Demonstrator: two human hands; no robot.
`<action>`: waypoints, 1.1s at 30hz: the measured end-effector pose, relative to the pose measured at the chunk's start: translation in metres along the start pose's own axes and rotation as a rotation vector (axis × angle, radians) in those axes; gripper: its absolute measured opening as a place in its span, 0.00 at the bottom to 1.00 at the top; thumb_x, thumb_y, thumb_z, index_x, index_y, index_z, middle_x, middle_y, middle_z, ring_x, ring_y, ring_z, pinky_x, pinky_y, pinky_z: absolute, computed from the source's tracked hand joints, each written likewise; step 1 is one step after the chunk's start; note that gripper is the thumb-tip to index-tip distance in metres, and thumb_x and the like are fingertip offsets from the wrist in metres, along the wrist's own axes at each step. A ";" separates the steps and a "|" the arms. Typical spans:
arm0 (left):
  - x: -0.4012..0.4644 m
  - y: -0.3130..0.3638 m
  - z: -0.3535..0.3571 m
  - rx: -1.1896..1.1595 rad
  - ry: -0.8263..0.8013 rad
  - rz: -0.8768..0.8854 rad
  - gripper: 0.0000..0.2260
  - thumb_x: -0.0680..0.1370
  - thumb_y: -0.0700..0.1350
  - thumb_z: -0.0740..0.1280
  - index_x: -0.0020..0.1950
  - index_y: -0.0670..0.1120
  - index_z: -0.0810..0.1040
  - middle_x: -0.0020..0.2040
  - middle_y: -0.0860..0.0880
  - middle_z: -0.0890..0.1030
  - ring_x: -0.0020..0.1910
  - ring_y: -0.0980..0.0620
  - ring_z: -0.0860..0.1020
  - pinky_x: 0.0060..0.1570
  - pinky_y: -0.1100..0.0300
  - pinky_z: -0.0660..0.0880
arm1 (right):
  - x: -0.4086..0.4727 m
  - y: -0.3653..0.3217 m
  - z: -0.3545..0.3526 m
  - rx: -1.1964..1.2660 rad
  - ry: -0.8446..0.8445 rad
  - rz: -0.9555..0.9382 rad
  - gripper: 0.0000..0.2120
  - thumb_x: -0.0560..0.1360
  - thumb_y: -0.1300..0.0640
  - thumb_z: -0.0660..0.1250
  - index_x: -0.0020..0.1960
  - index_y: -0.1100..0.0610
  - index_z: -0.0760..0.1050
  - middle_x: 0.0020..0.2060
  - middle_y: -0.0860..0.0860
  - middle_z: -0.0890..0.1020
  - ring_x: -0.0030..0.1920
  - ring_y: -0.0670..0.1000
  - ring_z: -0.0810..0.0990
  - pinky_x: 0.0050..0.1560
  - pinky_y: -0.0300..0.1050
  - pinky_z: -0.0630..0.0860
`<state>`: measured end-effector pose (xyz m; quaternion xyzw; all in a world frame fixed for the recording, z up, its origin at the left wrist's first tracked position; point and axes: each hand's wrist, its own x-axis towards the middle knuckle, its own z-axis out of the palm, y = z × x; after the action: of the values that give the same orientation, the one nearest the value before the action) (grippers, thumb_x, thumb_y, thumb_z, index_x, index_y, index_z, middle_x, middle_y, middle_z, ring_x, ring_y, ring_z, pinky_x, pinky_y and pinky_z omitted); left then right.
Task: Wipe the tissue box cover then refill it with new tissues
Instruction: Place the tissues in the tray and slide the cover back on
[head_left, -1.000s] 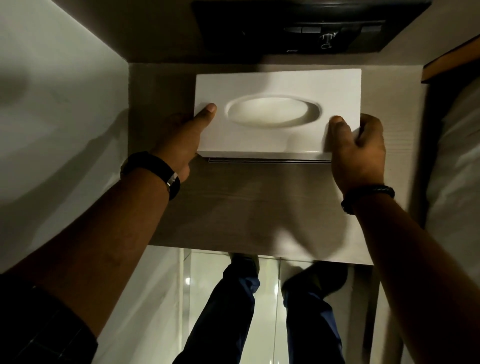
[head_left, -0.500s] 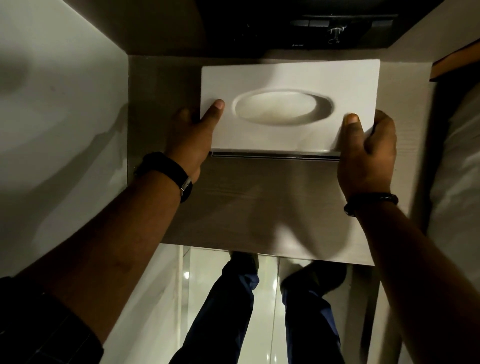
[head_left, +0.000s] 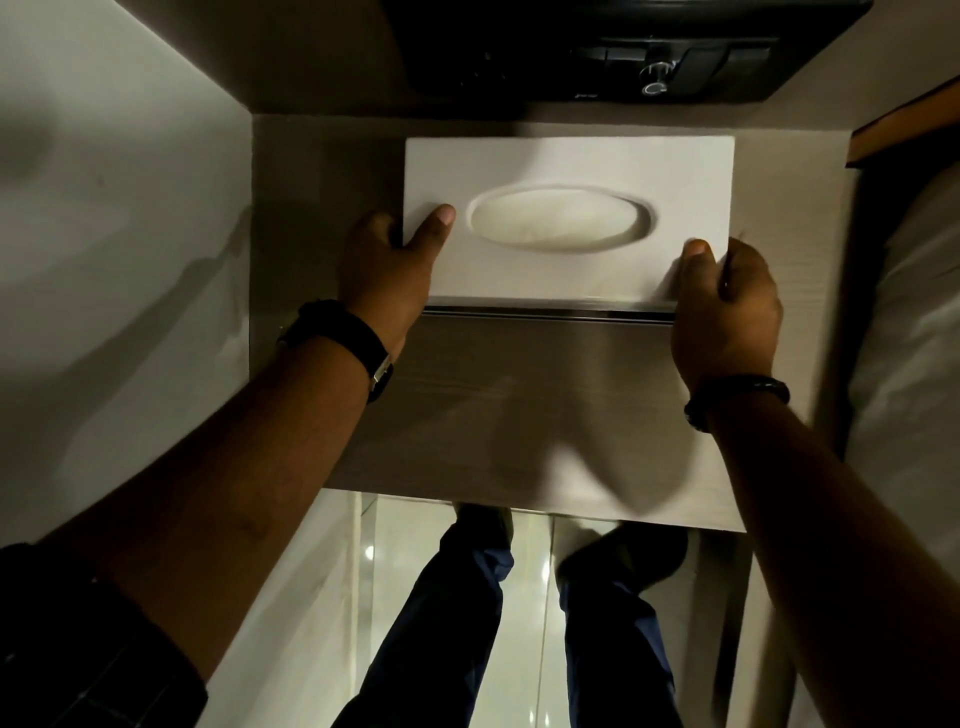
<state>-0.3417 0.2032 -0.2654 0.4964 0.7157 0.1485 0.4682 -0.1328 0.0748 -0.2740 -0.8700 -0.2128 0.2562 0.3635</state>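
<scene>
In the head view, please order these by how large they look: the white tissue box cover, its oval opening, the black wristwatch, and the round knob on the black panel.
1. tissue box cover
2. oval opening
3. wristwatch, nearer the camera, so its real size is unsure
4. knob

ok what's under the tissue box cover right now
Below the tissue box cover, held by the left hand and right hand, a thin metal edge shows along its near side, over the wooden shelf. Anything directly beneath is hidden by the cover.

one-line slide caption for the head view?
Both hands, left and right, grip the white tissue box cover above a wooden shelf.
</scene>
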 end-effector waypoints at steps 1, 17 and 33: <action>-0.001 0.000 0.000 0.017 0.001 0.015 0.19 0.75 0.59 0.67 0.54 0.45 0.76 0.48 0.50 0.78 0.42 0.56 0.76 0.36 0.64 0.72 | 0.000 0.002 0.001 0.001 -0.001 -0.002 0.07 0.79 0.49 0.60 0.47 0.50 0.73 0.41 0.45 0.76 0.40 0.41 0.72 0.40 0.31 0.66; -0.001 -0.010 -0.009 -0.060 -0.091 -0.039 0.20 0.73 0.59 0.70 0.54 0.46 0.73 0.52 0.49 0.79 0.49 0.52 0.79 0.44 0.57 0.76 | -0.009 0.013 -0.007 0.204 0.022 0.068 0.07 0.75 0.51 0.65 0.47 0.53 0.72 0.36 0.40 0.75 0.32 0.29 0.74 0.34 0.23 0.68; 0.002 -0.004 -0.023 -0.240 -0.328 -0.177 0.16 0.73 0.55 0.71 0.58 0.53 0.75 0.54 0.51 0.82 0.53 0.51 0.81 0.47 0.51 0.80 | -0.007 0.014 -0.007 0.251 0.021 0.098 0.07 0.70 0.46 0.63 0.39 0.46 0.67 0.36 0.43 0.74 0.36 0.40 0.73 0.39 0.35 0.72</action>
<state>-0.3630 0.2091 -0.2569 0.3897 0.6481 0.1081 0.6453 -0.1312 0.0586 -0.2778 -0.8296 -0.1324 0.2890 0.4590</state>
